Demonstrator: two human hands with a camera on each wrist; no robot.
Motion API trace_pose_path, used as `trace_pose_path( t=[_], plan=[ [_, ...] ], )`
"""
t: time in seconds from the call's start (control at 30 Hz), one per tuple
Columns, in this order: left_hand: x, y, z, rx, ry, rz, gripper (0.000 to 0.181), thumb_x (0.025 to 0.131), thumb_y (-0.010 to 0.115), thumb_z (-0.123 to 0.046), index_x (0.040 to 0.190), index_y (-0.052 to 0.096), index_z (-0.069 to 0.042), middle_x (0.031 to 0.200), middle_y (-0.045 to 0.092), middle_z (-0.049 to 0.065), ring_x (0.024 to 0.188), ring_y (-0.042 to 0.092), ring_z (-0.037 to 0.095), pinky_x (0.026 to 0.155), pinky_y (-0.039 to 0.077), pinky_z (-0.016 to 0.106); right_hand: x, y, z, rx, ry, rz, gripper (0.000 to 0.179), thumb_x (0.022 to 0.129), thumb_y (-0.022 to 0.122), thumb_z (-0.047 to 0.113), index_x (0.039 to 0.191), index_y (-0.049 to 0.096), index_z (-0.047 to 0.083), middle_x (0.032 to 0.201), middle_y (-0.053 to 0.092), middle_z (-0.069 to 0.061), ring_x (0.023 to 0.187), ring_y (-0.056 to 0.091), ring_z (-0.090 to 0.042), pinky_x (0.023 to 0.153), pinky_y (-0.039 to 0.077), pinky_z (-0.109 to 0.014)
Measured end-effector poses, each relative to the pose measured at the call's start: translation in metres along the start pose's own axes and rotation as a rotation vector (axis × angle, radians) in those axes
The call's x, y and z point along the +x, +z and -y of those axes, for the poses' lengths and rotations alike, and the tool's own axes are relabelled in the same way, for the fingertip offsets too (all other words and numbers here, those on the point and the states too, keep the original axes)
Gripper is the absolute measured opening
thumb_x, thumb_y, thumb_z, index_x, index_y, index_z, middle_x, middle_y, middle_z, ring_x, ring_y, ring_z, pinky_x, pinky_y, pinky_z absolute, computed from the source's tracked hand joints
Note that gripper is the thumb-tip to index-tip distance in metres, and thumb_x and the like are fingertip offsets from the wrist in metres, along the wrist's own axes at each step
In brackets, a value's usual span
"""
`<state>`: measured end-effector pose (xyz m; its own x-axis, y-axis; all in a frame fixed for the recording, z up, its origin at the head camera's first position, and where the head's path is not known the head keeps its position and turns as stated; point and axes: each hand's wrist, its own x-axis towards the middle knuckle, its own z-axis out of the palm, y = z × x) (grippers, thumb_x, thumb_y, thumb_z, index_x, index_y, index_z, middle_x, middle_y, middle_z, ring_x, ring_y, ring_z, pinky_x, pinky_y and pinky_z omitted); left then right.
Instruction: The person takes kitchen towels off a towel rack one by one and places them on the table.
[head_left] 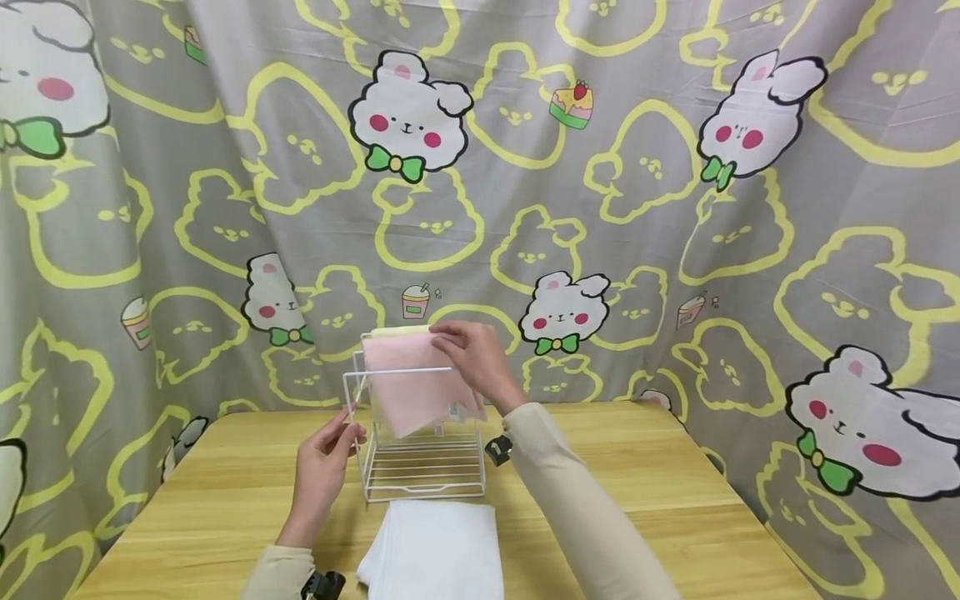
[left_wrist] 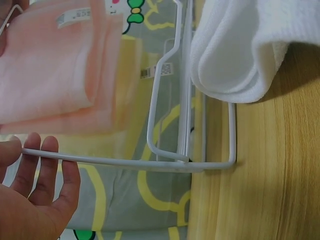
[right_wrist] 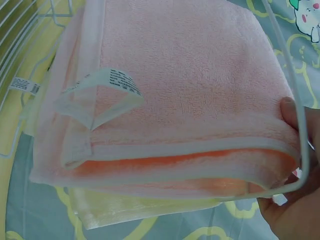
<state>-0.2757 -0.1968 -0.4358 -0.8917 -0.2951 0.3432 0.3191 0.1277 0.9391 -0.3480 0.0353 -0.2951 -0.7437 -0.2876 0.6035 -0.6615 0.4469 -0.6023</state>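
A white wire rack [head_left: 397, 372] stands upright on the table, with several bars across its top. My left hand [head_left: 326, 454] holds its left upright; in the left wrist view the thumb and fingers lie around the rod [left_wrist: 115, 163]. A folded pink towel [head_left: 408, 383] hangs down among the top bars. Up at the towel's right top corner, my right hand [head_left: 480, 354] pinches its folded edge between thumb and fingers. Behind it a yellow towel [head_left: 397, 332] hangs over the rear bar. White labels show on the pink towel [right_wrist: 190, 75] and the yellow towel [right_wrist: 145, 207].
A folded white towel [head_left: 442, 550] lies on the wooden table [head_left: 600, 492] just in front of the rack. A grey curtain [head_left: 637, 250] with cartoon bears closes off the back and both sides. Dark straps [head_left: 498, 450] sit on both wrists.
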Motion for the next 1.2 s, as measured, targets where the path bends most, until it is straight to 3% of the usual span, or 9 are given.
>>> trace_pose_path(
  t=[0.57, 1.03, 1.2],
  plan=[
    [-0.001, 0.001, -0.002, -0.021, -0.001, -0.005, 0.034, 0.097, 0.061, -0.012, 0.131, 0.063, -0.013, 0.093, 0.071, 0.012, 0.081, 0.067, 0.007, 0.077, 0.06, 0.026, -0.011, -0.017, 0.018, 0.043, -0.098, -0.101, 0.018, 0.09, 0.071, 0.018, 0.106, 0.074, 0.01, 0.109, 0.073, -0.002, 0.095, 0.071, -0.008, 0.083, 0.055, -0.016],
    [-0.001, 0.0, -0.004, -0.034, -0.005, 0.002, 0.034, 0.097, 0.06, -0.011, 0.131, 0.063, -0.013, 0.096, 0.07, 0.014, 0.083, 0.067, 0.009, 0.078, 0.059, 0.025, -0.021, -0.032, 0.03, 0.0, -0.247, -0.202, 0.017, 0.088, 0.073, 0.015, 0.105, 0.076, 0.011, 0.105, 0.074, -0.001, 0.1, 0.069, -0.009, 0.086, 0.055, -0.017],
    [-0.001, -0.001, -0.002, -0.026, -0.004, 0.0, 0.035, 0.097, 0.061, -0.013, 0.132, 0.062, -0.012, 0.095, 0.07, 0.014, 0.082, 0.067, 0.009, 0.078, 0.059, 0.025, -0.026, -0.037, 0.032, 0.048, -0.27, -0.205, 0.018, 0.089, 0.072, 0.013, 0.106, 0.075, 0.01, 0.105, 0.074, -0.001, 0.103, 0.067, -0.011, 0.089, 0.054, -0.019]
  ],
)
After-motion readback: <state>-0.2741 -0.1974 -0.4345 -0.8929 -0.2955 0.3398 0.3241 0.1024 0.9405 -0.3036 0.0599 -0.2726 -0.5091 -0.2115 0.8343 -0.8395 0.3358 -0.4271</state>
